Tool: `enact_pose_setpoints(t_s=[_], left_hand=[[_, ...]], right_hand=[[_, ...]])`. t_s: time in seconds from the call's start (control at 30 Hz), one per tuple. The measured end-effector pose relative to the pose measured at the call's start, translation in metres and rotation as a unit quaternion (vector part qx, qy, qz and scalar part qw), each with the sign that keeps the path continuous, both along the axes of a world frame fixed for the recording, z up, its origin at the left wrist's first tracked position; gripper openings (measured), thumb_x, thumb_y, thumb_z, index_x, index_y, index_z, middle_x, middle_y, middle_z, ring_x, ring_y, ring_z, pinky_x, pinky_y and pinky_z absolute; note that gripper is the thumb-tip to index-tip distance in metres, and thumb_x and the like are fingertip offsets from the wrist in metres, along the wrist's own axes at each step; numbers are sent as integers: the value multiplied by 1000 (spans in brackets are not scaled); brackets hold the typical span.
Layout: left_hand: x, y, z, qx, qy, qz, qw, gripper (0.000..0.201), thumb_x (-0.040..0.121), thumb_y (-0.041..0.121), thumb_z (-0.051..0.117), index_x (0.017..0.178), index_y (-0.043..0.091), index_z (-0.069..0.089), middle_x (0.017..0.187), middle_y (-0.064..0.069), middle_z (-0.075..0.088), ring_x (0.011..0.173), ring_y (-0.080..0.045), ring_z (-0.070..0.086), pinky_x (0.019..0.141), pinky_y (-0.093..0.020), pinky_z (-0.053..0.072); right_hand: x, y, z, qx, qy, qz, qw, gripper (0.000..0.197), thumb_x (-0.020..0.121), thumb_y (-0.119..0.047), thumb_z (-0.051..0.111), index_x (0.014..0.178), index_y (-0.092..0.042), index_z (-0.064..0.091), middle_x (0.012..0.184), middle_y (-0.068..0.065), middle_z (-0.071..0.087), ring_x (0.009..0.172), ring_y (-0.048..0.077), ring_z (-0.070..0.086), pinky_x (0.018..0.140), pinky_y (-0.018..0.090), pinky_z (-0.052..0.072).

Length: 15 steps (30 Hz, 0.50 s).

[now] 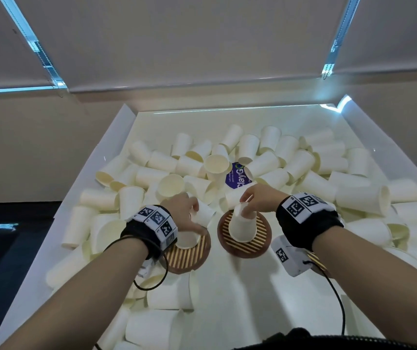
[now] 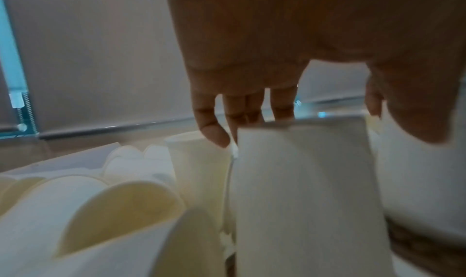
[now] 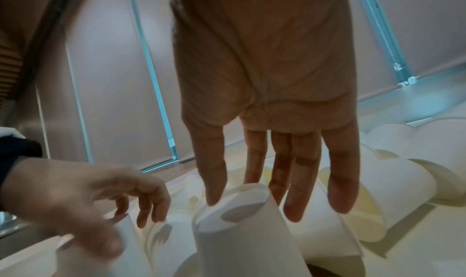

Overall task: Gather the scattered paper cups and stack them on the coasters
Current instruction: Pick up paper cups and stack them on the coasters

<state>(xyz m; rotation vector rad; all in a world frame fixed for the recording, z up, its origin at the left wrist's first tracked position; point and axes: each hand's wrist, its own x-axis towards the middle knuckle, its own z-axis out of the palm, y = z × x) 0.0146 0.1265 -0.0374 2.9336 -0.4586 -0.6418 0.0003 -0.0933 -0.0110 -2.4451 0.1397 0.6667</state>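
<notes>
Many white paper cups [image 1: 303,168] lie scattered in a white tray [image 1: 116,137]. Two brown, gold-striped coasters lie near me. On the left coaster [image 1: 194,258] an upside-down cup [image 1: 188,239] stands, and my left hand [image 1: 196,222] grips its top, fingers [image 2: 211,130] behind the cup [image 2: 302,191] and thumb beside it. On the right coaster [image 1: 260,238] another upside-down cup [image 1: 242,228] stands tilted slightly. My right hand [image 1: 246,210] pinches its upturned base, thumb [image 3: 214,191] in front of that cup [image 3: 239,231] and the other fingers behind.
A third coaster [image 1: 317,260] shows partly under my right wrist. A blue ClayGo label [image 1: 236,175] lies among the cups behind the hands. Loose cups crowd both sides and the near left. A blind-covered window rises beyond the tray's far wall.
</notes>
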Motion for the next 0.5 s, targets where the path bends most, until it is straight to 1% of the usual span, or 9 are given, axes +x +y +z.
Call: enact_pose_setpoints(t_s=[0.03, 0.1, 0.13, 0.2, 0.23, 0.27, 0.33, 0.43, 0.5], left_hand=[[4, -2, 5, -39, -17, 24, 999, 61, 67, 59, 71, 112, 22, 54, 107, 4, 49, 101, -17, 52, 89, -34, 47], [13, -10, 13, -74, -58, 38, 995, 47, 77, 50, 67, 110, 18, 56, 110, 0, 53, 101, -18, 54, 89, -34, 47], [17, -15, 14, -59, -71, 27, 995, 41, 80, 42, 66, 110, 17, 56, 114, -3, 53, 103, -20, 53, 90, -34, 47], [19, -30, 13, 11, -66, -22, 998, 36, 81, 29, 66, 114, 20, 55, 121, -4, 50, 110, -22, 49, 92, -35, 44], [19, -39, 10, 53, -57, -56, 995, 38, 81, 25, 66, 117, 21, 54, 123, -5, 47, 113, -23, 46, 93, -36, 42], [18, -48, 6, 92, -47, -83, 991, 39, 82, 20, 65, 120, 21, 53, 125, -6, 45, 116, -25, 43, 94, -38, 40], [15, -62, -4, 145, -36, -105, 983, 40, 86, 14, 59, 125, 17, 51, 130, -9, 40, 121, -29, 39, 97, -43, 37], [15, -73, -22, 179, -52, -106, 977, 36, 93, 14, 47, 129, 15, 48, 133, -11, 38, 125, -33, 35, 99, -49, 34], [18, -77, -32, 192, -63, -107, 973, 37, 97, 15, 38, 134, 16, 45, 134, -10, 41, 127, -31, 35, 100, -46, 32]], right_hand=[[2, -2, 1, 8, -2, -4, 1000, 41, 82, -15, 67, 122, -9, 60, 120, 7, 60, 104, 20, 56, 76, 20, 45], [6, -6, 1, 25, -17, -30, 999, 35, 84, -18, 65, 118, -9, 62, 110, 6, 61, 85, 14, 54, 58, 15, 37], [9, -8, 0, 29, -32, -49, 998, 32, 85, -17, 64, 116, -8, 63, 108, 7, 62, 83, 14, 54, 58, 15, 37], [14, -12, -3, 22, -63, -92, 994, 29, 87, -16, 61, 114, -6, 63, 116, 11, 62, 98, 21, 58, 74, 21, 45], [16, -14, -5, 13, -73, -111, 991, 30, 87, -15, 60, 115, -5, 61, 119, 12, 62, 106, 24, 58, 83, 27, 46], [17, -15, -8, 2, -79, -127, 989, 32, 87, -14, 59, 117, -4, 59, 121, 13, 61, 110, 27, 58, 88, 31, 46], [20, -18, -13, -18, -75, -147, 986, 37, 87, -14, 58, 122, -1, 54, 123, 16, 60, 111, 30, 58, 92, 34, 46], [21, -23, -22, -35, -58, -157, 985, 45, 87, -16, 58, 128, -1, 47, 127, 16, 56, 116, 31, 54, 93, 33, 43], [22, -27, -29, -31, -55, -156, 986, 49, 88, -17, 59, 133, -5, 43, 131, 15, 53, 120, 31, 51, 95, 33, 41]])
